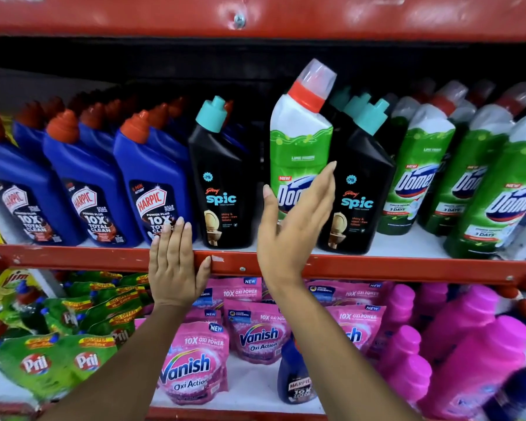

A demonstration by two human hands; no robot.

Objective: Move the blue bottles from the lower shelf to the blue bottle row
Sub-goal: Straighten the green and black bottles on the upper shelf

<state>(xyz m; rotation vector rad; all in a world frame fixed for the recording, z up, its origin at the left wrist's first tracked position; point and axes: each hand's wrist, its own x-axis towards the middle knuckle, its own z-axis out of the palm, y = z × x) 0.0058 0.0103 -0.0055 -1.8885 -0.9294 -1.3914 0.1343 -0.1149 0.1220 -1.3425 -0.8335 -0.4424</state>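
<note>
A row of blue Harpic bottles (82, 183) with red caps fills the left of the upper shelf. One blue Harpic bottle (295, 378) stands on the lower shelf among pink pouches, partly behind my right forearm. Another dark blue bottle (520, 390) shows blurred at the bottom right corner. My left hand (176, 262) lies flat on the red edge of the upper shelf (377, 268), fingertips touching the rightmost blue bottle's base. My right hand (295, 226) is open, thumb and fingers spread in front of a green Domex bottle (301, 141); the bottle's base is hidden.
Black Spic bottles (225, 189) stand on either side of that green bottle, more green Domex bottles (422, 165) to the right. Below are green Pril pouches (58, 357), pink Vanish pouches (195, 366) and pink bottles (474, 344). A red shelf beam (255, 16) runs overhead.
</note>
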